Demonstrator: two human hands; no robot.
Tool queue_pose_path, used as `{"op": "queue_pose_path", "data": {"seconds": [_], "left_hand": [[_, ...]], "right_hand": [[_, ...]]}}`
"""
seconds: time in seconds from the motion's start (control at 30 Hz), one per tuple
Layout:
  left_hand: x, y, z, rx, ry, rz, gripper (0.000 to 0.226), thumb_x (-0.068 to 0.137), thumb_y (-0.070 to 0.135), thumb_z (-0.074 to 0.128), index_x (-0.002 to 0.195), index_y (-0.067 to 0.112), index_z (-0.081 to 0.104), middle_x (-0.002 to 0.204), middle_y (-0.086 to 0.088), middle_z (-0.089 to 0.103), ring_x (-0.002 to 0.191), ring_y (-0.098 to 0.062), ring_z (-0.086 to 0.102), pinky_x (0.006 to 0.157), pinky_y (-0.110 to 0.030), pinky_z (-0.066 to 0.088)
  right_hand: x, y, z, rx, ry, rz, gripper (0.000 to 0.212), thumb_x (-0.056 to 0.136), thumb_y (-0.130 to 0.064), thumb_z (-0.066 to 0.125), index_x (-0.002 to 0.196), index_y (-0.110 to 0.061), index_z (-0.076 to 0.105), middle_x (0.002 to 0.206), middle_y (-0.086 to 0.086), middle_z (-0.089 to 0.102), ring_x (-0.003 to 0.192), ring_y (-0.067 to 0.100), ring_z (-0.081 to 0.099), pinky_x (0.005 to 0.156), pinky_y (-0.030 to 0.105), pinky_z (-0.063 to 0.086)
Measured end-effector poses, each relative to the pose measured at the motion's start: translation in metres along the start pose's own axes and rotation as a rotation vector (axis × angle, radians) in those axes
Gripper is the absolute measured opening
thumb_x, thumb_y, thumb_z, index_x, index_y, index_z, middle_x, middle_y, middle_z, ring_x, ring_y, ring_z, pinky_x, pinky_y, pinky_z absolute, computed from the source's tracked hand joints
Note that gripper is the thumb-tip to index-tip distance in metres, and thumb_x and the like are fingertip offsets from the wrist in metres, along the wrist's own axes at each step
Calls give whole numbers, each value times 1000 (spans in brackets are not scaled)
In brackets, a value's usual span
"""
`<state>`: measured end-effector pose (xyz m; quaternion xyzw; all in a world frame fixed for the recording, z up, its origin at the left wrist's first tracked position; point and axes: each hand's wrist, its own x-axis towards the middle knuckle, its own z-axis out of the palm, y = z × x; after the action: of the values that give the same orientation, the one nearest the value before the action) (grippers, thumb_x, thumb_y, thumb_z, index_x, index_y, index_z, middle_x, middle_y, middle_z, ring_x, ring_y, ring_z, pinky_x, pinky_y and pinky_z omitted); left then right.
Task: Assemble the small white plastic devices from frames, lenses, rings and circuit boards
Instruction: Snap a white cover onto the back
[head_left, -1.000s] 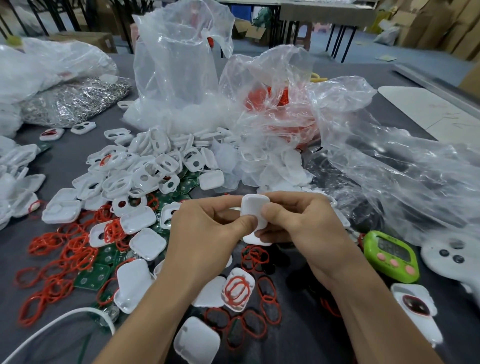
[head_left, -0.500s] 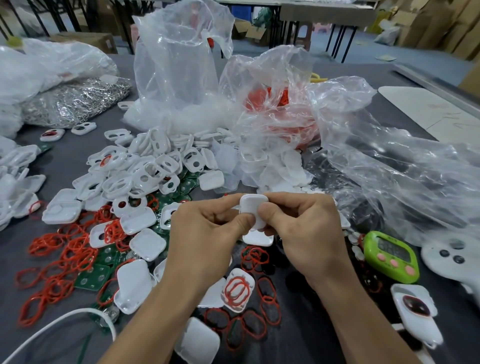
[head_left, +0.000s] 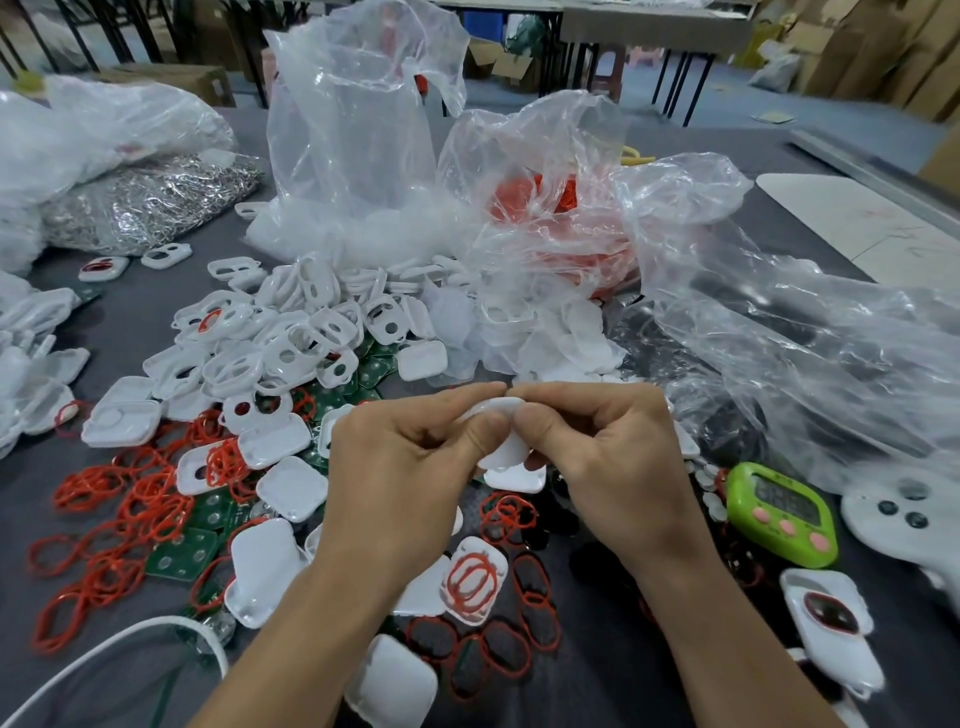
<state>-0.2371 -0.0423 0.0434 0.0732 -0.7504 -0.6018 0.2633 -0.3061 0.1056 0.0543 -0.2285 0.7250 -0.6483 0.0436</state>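
Factory assembly workshop: bulk plastic bags (head_left: 358, 130) of parts crowded the grey worktable (head_left: 135, 306); cardboard cartons (head_left: 883, 47) stood at upper right.

Our bare left forearm (head_left: 291, 649) and right forearm (head_left: 727, 644) come in from the bottom and meet in the middle, backs of the hands up. Left hand (head_left: 410, 467) and right hand (head_left: 608, 457) sit fingertip to fingertip, both thumbs and curled index fingers pinching one small white plastic piece (head_left: 503, 451).

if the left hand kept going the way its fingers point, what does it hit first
The right hand: the left hand points across at it, both pinching the small white piece between them, forefinger tips apparently touching.
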Motion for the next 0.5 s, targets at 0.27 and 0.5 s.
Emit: {"op": "queue_pose_path", "data": {"seconds": [0.27,0.5], "left_hand": [[1,1,0,28,-7,-46,21,82,40,77,100,50,79,67,-3,75,60,-26,69,64,-49,62],[3,5,0,-83,-10,-135,33,81,11,85,98,39,82,70,-4,77,65,-28,73,70,-45,63]], "right_hand": [[-1,2,13,57,79,1,14,88,-18,72,90,-21,85,74,-1,78,64,10,69,59,22,53],[3,1,8,227,99,147,24,94,-4,70,87,-22,85,79,8,79,70,21,73,62,24,56]]}}
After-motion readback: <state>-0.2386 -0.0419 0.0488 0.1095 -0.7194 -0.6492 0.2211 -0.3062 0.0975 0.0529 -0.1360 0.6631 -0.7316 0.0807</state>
